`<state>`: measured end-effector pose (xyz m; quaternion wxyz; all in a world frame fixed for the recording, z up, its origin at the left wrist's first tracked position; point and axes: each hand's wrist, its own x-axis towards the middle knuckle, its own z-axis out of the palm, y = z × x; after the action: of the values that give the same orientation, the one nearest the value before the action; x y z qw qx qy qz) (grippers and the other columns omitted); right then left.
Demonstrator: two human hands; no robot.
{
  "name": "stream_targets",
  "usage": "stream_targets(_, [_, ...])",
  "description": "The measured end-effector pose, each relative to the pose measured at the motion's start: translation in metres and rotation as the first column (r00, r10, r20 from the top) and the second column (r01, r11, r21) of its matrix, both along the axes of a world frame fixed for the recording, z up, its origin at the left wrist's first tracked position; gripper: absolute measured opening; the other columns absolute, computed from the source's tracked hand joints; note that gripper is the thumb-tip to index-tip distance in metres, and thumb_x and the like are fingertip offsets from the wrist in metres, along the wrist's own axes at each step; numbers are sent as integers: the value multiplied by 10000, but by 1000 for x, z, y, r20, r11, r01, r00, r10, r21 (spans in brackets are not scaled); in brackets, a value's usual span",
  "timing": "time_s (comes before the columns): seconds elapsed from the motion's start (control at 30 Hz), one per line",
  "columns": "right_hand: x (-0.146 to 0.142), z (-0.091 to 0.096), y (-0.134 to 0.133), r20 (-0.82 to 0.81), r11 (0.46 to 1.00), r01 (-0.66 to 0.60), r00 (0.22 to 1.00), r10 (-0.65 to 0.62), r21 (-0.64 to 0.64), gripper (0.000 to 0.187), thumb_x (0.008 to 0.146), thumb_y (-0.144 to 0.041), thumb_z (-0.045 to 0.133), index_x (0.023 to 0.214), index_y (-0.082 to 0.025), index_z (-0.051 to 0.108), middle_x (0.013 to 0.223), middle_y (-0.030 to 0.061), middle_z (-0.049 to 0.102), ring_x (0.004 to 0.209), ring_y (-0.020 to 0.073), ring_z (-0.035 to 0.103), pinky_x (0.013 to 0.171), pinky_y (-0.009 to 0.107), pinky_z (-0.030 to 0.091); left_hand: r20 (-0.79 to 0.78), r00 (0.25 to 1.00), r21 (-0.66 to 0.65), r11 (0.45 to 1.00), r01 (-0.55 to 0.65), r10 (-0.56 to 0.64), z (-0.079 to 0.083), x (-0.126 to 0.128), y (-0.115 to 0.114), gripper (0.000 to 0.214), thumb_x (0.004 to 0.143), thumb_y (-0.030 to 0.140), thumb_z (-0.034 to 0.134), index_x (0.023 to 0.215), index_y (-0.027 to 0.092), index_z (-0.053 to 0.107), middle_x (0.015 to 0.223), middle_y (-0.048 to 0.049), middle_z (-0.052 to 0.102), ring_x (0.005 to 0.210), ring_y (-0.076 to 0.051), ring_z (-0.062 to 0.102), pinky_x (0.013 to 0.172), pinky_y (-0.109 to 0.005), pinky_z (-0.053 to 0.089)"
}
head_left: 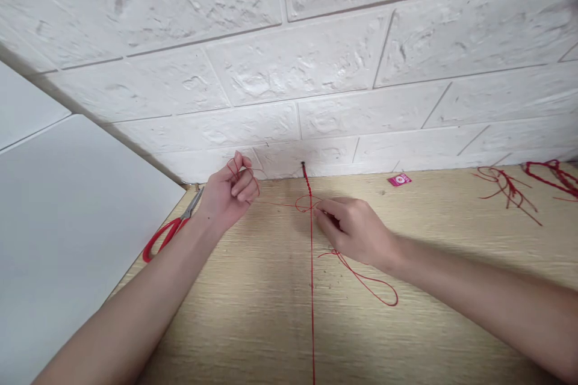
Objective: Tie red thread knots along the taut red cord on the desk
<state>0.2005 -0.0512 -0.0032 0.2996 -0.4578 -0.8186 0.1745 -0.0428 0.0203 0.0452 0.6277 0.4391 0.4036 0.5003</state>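
Note:
A taut red cord (312, 289) runs from the near edge of view up to a short knotted braid (307, 181), whose dark end is fixed at the foot of the wall. My left hand (235, 189) is left of the braid, fingers curled, with thin red thread looped round them. From it a strand stretches right to a loose loop around the taut cord. My right hand (350, 222) pinches the thread at that loop, just right of the cord. Below my right hand, a slack loop of red thread (374, 289) hangs over the wooden surface.
Red-handled scissors (165, 237) lie beside my left forearm, near a white panel (81, 222). A small pink packet (400, 180) lies by the white brick-patterned wall (316, 60). At far right are red thread scraps (510, 186) and a braided red cord (553, 175).

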Motion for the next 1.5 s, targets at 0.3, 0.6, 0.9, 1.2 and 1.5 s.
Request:
stream_targets(0.3, [-1,-2,0,-59,983,-82,994,92,164,256,939,-132,466,693,-189,511,661,19,521,694,168,452,705,302,382,-952,306,221,747,627,25,-3,8,-23,236,825,324,660,644,176,631,504,38,459,509,-88,350,528,-259,232])
stream_targets(0.6, [-2,-6,2,-101,958,-119,984,150,262,198,883,-81,509,1014,-170,628,884,72,645,906,230,539,822,381,432,-564,782,172,888,426,-266,-5,3,-14,435,829,328,649,509,166,401,528,35,311,536,-92,281,536,-289,201])
stream_targets(0.9, [-3,-5,-3,-134,962,-5,990,43,273,237,867,-110,542,1079,-216,559,1154,102,615,1161,276,514,979,469,384,-423,823,43,898,437,-380,-8,9,-18,413,743,266,666,446,171,396,511,6,329,535,-113,324,534,-299,225])
stream_targets(1.2, [-6,-1,2,133,995,96,986,-99,24,308,916,-499,569,858,-196,560,1042,106,553,1017,292,467,857,441,357,-305,847,-22,893,450,-435,2,1,-16,398,683,255,694,405,175,421,479,1,308,528,-114,305,524,-300,220])
stream_targets(1.5, [-4,1,2,91,1000,-18,996,20,-23,145,866,-298,629,785,-184,591,991,91,552,988,265,454,825,408,347,-5,995,33,994,105,-104,9,1,-11,317,602,194,573,403,183,327,435,14,204,443,-92,247,462,-277,209])
